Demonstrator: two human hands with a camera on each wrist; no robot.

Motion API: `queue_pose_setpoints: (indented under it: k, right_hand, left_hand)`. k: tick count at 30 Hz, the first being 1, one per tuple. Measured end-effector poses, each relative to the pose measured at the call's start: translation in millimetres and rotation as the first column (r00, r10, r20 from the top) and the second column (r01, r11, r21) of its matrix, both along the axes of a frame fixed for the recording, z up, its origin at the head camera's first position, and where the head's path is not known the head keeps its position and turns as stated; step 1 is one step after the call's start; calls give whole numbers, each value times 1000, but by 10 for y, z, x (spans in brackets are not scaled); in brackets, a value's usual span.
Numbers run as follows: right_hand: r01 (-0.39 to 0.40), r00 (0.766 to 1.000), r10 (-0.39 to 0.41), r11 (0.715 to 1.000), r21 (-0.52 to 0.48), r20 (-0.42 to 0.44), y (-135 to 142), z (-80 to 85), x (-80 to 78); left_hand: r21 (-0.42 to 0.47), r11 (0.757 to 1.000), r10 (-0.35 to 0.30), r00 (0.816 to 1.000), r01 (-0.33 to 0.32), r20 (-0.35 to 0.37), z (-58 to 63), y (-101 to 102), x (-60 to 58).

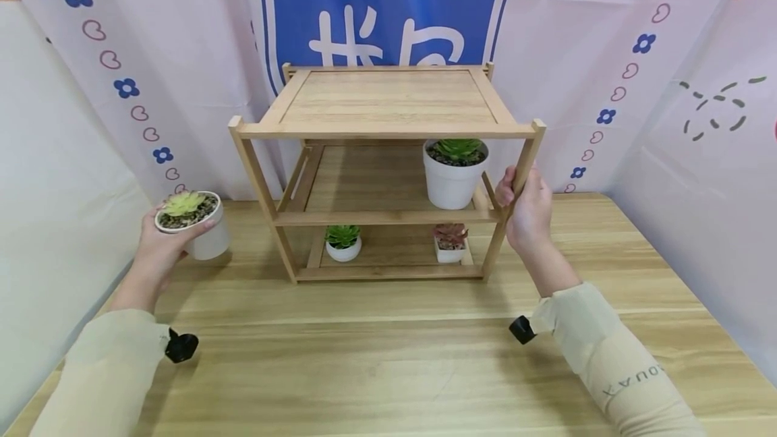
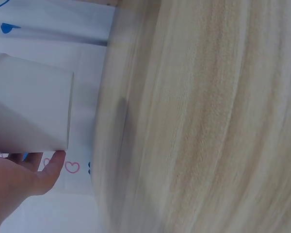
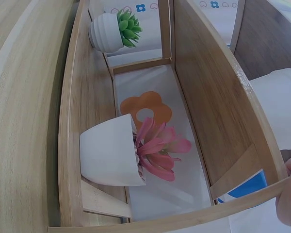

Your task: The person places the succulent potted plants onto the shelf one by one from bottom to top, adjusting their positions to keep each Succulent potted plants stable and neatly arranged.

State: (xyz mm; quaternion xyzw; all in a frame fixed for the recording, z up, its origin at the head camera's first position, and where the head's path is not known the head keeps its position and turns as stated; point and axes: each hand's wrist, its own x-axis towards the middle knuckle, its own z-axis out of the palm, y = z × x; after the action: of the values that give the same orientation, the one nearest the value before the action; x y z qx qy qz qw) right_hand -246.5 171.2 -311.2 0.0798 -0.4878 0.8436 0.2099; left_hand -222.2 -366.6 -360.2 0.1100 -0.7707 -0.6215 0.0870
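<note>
On the left, my left hand point(image 1: 159, 248) grips a white pot point(image 1: 209, 240) holding a pale green succulent point(image 1: 184, 204). In the left wrist view the pot point(image 2: 31, 104) is held above the table, fingers against its side. My right hand point(image 1: 529, 211) holds the front right post point(image 1: 523, 170) of a three-tier wooden shelf point(image 1: 388, 216). On its middle tier stands a larger white pot point(image 1: 452, 181) with a green succulent. The bottom tier bears a small round pot point(image 1: 343, 250) with a green plant and a square pot point(image 3: 111, 151) with a pink-red succulent point(image 3: 160, 148).
The shelf stands towards the back of a wooden table point(image 1: 388, 363). Behind it hangs a white curtain point(image 1: 200, 52) with a blue panel point(image 1: 388, 5). Pale walls point(image 1: 704, 154) close in the sides. Black wrist cameras point(image 1: 181, 345) sit at both cuffs.
</note>
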Motion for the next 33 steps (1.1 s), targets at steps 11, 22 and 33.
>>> queue_pose_setpoints:
  k: [11,22,33]
  right_hand:
    - [7,1000,-7,1000,-3,-2,-9,11,7]
    - [0,1000,0,1000,-5,4,-9,6,-1]
    - [6,1000,-6,1000,-5,11,-6,-2,0]
  left_hand:
    - [50,997,-59,997,62,-44,76,77,73]
    - [-26,999,-50,994,47,-98,115,202,153]
    - [95,993,-62,989,75,-135,162,305,270]
